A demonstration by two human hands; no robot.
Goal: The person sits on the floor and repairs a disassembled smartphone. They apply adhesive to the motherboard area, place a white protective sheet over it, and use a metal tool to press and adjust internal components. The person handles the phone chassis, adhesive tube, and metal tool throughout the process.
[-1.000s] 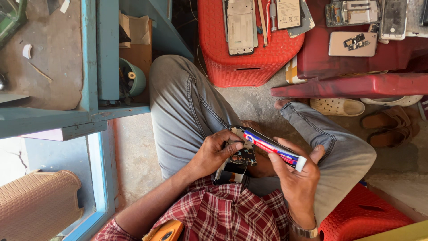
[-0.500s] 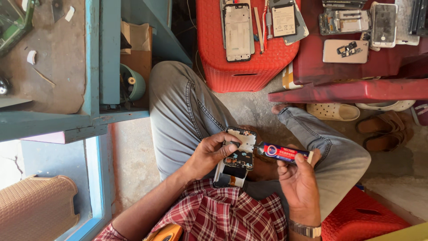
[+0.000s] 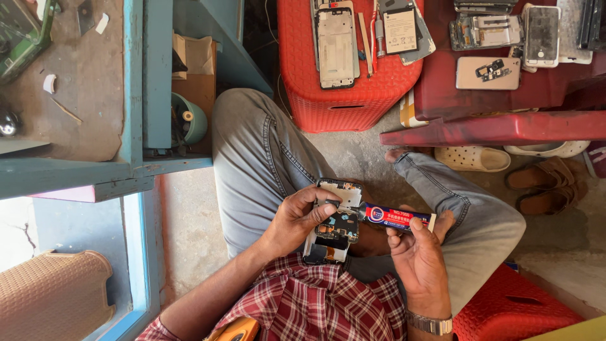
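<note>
**Glue tube at an opened phone, over a rough concrete floor**

Concrete floor (image 3: pixel 189 233), pale and gritty, lies under a person seated cross-legged in grey jeans and a red checked shirt. The left hand (image 3: pixel 297 218) is closed around an opened smartphone frame with its black circuit board exposed (image 3: pixel 333 221), fingers curled over its left edge and thumb across the face, holding it above the lap between the knees. The right hand (image 3: pixel 420 259) is clamped on a small red-and-blue tube of adhesive (image 3: pixel 396 218), held level, its nozzle end touching the right edge of the phone frame. A metal wristwatch (image 3: pixel 430 324) sits on the right wrist.

Ahead of the knees stands a red plastic stool with a latticed top (image 3: pixel 344 95), bearing a white phone frame (image 3: pixel 336 47), a flat phone battery (image 3: pixel 400 29) and thin tools. Beside it to the right, a dark red plastic table (image 3: pixel 505 123) carries more stripped phones and a beige back cover (image 3: pixel 487 72). A cream clog (image 3: pixel 472 158) and brown sandals (image 3: pixel 548 183) rest on the floor under the table's edge. To the left, a blue-painted wooden bench (image 3: pixel 136 95) with a worn brown top holds scraps, and a teal cup (image 3: pixel 189 119) lies on the shelf below it. A second red stool (image 3: pixel 511 309) stands at the right hip.
</note>
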